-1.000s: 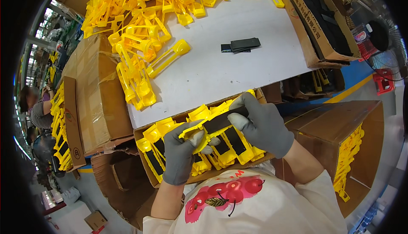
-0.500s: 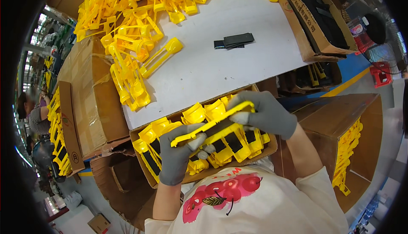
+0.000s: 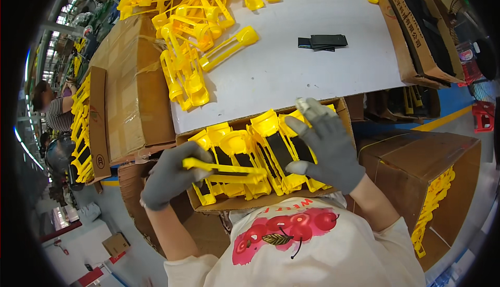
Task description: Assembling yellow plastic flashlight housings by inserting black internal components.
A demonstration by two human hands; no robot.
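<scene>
My left hand (image 3: 171, 176), in a grey glove, is closed on one end of a yellow plastic frame (image 3: 229, 171), which extends to the right above a cardboard box (image 3: 341, 115). Inside the box, yellow frames (image 3: 264, 125) stand packed in a row, several with black strips (image 3: 279, 150) in them. My right hand (image 3: 328, 149), gloved too, is over the box's right part. Its fingers and thumb are spread around the frames there, and it holds nothing that I can see. Whether it touches them, I cannot tell.
Beyond the box, a white table (image 3: 281, 78) carries a heap of yellow frames (image 3: 198, 10) and a few black strips (image 3: 328, 42). An open carton of black pieces (image 3: 416, 26) stands at right. Cardboard boxes (image 3: 138, 86) flank both sides. A co-worker (image 3: 57, 107) is far left.
My hands have moved apart. The yellow frame that both held is now in my left hand alone, lower and further left. My right hand has let go and spread its fingers over the box.
</scene>
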